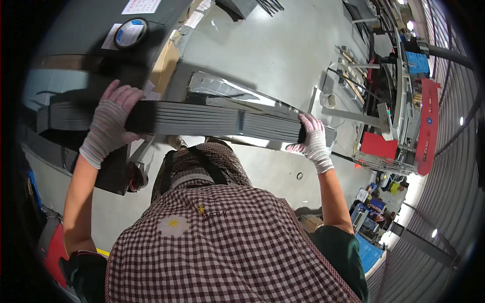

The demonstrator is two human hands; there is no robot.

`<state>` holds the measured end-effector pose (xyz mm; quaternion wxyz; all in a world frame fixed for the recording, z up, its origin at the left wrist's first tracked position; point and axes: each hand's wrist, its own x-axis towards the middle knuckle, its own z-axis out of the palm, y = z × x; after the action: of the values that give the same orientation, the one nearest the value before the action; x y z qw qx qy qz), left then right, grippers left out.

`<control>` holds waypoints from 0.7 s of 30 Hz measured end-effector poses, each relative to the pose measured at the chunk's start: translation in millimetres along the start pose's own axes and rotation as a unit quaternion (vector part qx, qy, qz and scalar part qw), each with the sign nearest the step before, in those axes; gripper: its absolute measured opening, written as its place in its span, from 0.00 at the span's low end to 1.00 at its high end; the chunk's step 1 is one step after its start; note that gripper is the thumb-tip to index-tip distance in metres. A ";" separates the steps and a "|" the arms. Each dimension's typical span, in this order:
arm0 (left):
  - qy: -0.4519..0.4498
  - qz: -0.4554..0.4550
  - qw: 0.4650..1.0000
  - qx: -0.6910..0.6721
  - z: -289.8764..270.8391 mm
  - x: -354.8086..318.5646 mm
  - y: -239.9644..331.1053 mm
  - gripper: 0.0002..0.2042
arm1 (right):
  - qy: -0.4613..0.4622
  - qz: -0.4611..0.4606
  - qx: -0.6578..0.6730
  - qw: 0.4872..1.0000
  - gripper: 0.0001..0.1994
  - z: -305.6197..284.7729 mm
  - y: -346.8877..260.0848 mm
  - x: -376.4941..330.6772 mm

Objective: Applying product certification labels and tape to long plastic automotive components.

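From where I watch, the biggest thing in view is the long grey bundle of flat strips (202, 121), a stack of thin sheets or slats lying crosswise at chest height in front of the checked apron (227, 242), above the grey concrete floor (273, 55). My left hand (112, 118), in a knit work glove, is wrapped over the bundle near its left end, fingers curled across the top; my right hand (314, 141), gloved the same, is clamped around it near the right end, with a dark band just beside the thumb. I judge the step in hand to be carrying or shifting the stack, held level between both grips. The next move, I reckon, calls for keeping both ends even so the loose strips do not fan or slide, and for a clear place to set them down. A shiny metal tray-like piece (237, 96) lies just behind the bundle, and a roll of tape (130, 33) sits on the dark surface at upper left. I cannot tell whether the bundle rests on anything beneath, since my own body hides its underside; its left end fades into shadow, and the cluttered racks (399, 101) at right are too small to sort out.
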<state>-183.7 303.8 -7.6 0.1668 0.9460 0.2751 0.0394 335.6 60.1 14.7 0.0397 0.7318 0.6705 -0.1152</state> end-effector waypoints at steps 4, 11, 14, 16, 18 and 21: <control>-0.008 0.032 0.999 -0.031 15.7 55.4 66.3 0.44 | 0.105 -0.084 0.130 0.982 0.47 -12.8 -20.4 15.7; -0.048 0.032 0.998 -0.009 47.1 123.0 154.7 0.46 | 0.147 -0.187 0.071 0.969 0.11 -3.3 -97.0 86.7; -0.079 -0.015 0.997 -0.015 46.3 135.5 158.7 0.47 | 0.122 -0.214 0.116 0.962 0.09 -1.9 -85.0 96.9; -0.051 -0.021 0.998 -0.022 48.6 134.6 160.4 0.48 | 0.127 -0.229 0.122 0.957 0.08 -2.5 -83.5 101.4; -0.024 -0.020 0.998 -0.045 51.3 133.2 161.1 0.48 | 0.091 -0.242 0.080 0.963 0.07 -4.9 -83.8 104.3; -0.015 -0.024 0.999 -0.031 52.0 131.9 160.8 0.45 | 0.084 -0.251 0.082 0.961 0.07 -5.4 -84.2 109.1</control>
<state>18.1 231.4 -4.6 0.2015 0.9340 0.2937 0.0293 260.9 175.5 3.8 -0.1065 0.5480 0.8217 -0.1143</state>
